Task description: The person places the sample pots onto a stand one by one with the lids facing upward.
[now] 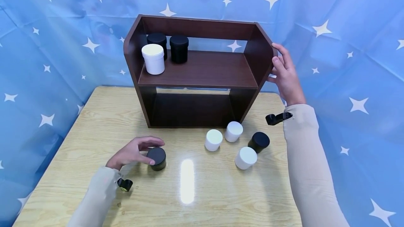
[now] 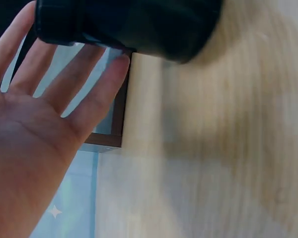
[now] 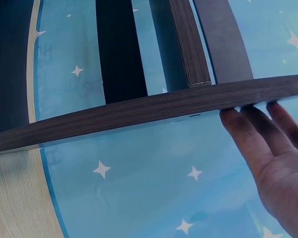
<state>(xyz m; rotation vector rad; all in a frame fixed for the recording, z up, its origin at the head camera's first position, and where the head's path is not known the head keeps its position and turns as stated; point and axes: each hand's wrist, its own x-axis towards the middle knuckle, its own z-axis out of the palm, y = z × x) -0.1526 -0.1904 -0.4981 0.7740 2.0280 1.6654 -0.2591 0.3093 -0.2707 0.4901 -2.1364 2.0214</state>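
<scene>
Your left hand (image 1: 134,151) curls loosely over a black jar (image 1: 157,158) standing on the near left of the tabletop (image 1: 94,122); thumb and fingertips meet its lid, though the jar has not left the wood. Your right hand (image 1: 285,74) lies flat and open against the outer right wall of the dark wooden shelf (image 1: 202,69), steadying it.

Judging by how things lie, roughly half the jars are stowed. At the left end of the upper shelf board stand a white jar (image 1: 153,59) and two black jars (image 1: 168,47) behind it. Left on the tabletop, besides the one under your hand, are three white jars (image 1: 231,142) and another black jar (image 1: 259,141), clustered near the shelf's right foot. The lower bay looks empty.

Nothing stands between your left hand and the shelf; the board's middle and right lie free.
</scene>
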